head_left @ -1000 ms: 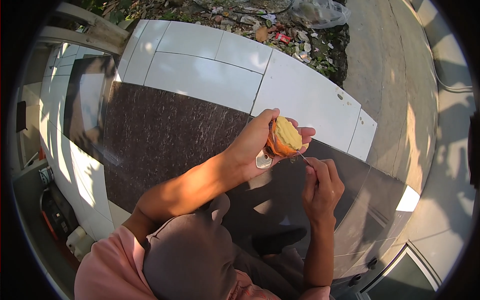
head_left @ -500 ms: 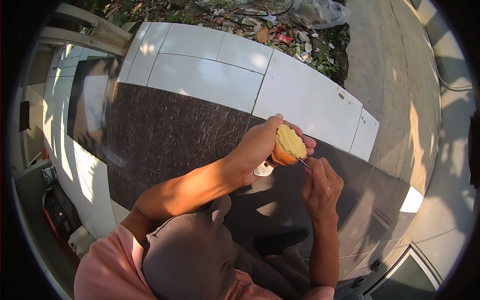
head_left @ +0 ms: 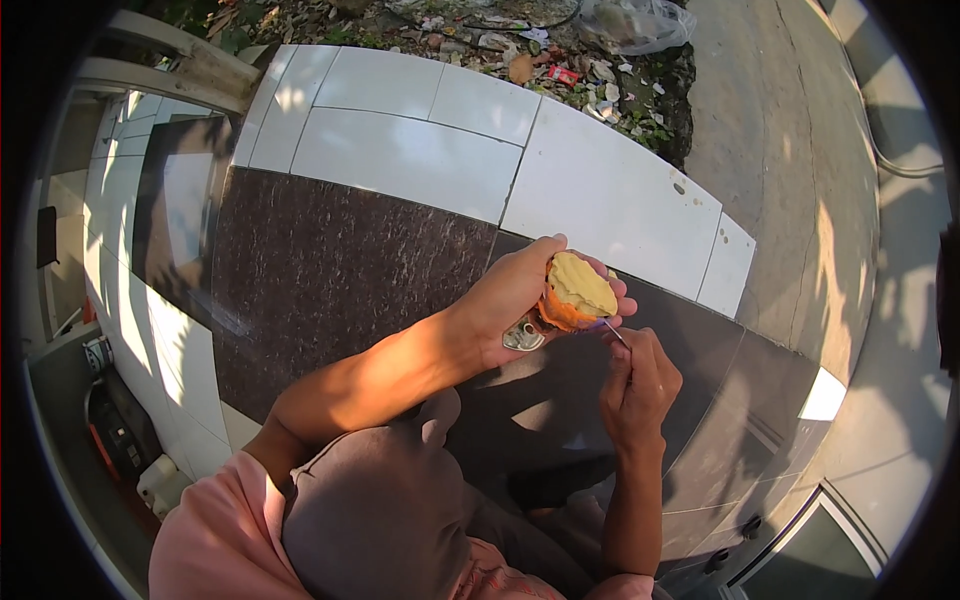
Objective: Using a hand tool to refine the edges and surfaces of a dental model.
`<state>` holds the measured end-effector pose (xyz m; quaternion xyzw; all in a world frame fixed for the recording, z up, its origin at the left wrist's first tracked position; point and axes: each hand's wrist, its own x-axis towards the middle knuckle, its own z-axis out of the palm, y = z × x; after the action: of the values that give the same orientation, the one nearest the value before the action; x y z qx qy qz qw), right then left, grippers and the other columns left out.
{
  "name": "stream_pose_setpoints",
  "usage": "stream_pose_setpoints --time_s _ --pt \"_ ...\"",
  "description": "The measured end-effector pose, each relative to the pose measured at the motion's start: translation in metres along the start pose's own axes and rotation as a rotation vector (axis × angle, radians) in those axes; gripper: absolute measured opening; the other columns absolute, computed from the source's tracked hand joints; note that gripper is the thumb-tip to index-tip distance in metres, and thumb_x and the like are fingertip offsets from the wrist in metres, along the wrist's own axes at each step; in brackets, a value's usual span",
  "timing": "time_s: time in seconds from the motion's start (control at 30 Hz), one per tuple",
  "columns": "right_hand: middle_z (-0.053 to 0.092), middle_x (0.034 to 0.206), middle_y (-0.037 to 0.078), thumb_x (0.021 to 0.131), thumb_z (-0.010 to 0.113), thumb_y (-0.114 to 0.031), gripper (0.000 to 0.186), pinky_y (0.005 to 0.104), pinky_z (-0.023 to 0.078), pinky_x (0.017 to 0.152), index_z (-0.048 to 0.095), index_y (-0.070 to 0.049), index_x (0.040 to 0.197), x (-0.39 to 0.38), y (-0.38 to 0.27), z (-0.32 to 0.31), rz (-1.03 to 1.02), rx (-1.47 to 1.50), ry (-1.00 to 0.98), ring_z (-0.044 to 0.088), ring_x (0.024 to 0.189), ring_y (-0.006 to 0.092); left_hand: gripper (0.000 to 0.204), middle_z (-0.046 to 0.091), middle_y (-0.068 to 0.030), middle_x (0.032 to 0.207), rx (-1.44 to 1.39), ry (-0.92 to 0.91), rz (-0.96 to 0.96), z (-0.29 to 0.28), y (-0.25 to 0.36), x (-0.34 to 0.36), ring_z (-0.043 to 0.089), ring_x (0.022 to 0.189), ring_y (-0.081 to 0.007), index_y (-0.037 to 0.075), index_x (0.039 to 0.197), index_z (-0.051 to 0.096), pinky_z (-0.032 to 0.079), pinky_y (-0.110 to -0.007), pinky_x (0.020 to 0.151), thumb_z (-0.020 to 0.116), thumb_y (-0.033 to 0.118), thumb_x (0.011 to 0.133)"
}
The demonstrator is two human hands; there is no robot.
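A wide fisheye camera, the left of a pair on the person's head, looks steeply down at the tiled floor (head_left: 350,230). It is near enough to hold both hands, left (head_left: 515,285) and right (head_left: 645,380), just right of centre. Its view spans from a pink sleeve (head_left: 225,500) at the lower edge to littered soil (head_left: 480,45) at the top

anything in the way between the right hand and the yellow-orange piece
Nothing visible blocks it. Only the thin tool in the right hand spans the gap, toward the lower right edge of the piece, which the left hand holds.
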<state>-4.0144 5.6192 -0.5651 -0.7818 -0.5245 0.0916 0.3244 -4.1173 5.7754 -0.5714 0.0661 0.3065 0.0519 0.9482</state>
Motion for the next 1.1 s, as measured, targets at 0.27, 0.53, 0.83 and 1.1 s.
stream_pose_setpoints --time_s 0.27,0.53,0.83,1.1 --pt "0.048 0.067 0.008 0.078 0.066 -0.002 0.009 0.0331 0.041 0.049 0.06 -0.004 0.085 0.007 0.003 -0.017 -0.082 -0.183 -0.088 0.052 0.054 0.0236 0.044 0.06 -0.0243 0.11 -0.007 -0.032 -0.101 -0.002 -0.002 -0.004 0.063 0.103 -0.0355 -0.001 0.099 0.053 0.054 -0.045 0.09 0.023 0.03 0.103" --pt "0.051 0.065 0.011 0.086 0.058 -0.002 0.003 0.0337 0.041 0.047 0.058 0.0 0.083 -0.009 -0.014 0.011 0.093 -0.004 0.086 0.052 0.05 0.0268 0.043 0.06 -0.0239 0.109 0.086 -0.006 -0.057 0.004 0.0 -0.008 0.064 0.1 -0.0339 -0.004 0.105 0.049 0.057 -0.041 0.085 0.021 0.028 0.102" --pt "0.057 0.066 0.011 0.096 0.05 -0.008 0.018 0.0301 0.042 0.052 0.055 0.003 0.082 -0.012 -0.042 0.018 0.459 0.333 0.076 0.056 0.053 0.0212 0.043 0.06 -0.024 0.108 0.088 -0.012 -0.029 0.004 0.002 -0.007 0.065 0.098 -0.0327 -0.004 0.106 0.049 0.058 -0.039 0.081 0.022 0.028 0.101" --pt "0.047 0.063 0.009 0.084 0.059 -0.003 0.004 0.033 0.038 0.045 0.058 -0.001 0.081 -0.006 0.0 -0.003 0.006 -0.071 0.075 0.049 0.049 0.0233 0.041 0.063 -0.0225 0.108 0.199 -0.039 0.011 0.013 0.002 -0.014 0.065 0.101 -0.0309 0.0 0.1 0.052 0.057 -0.038 0.083 0.022 0.029 0.102"
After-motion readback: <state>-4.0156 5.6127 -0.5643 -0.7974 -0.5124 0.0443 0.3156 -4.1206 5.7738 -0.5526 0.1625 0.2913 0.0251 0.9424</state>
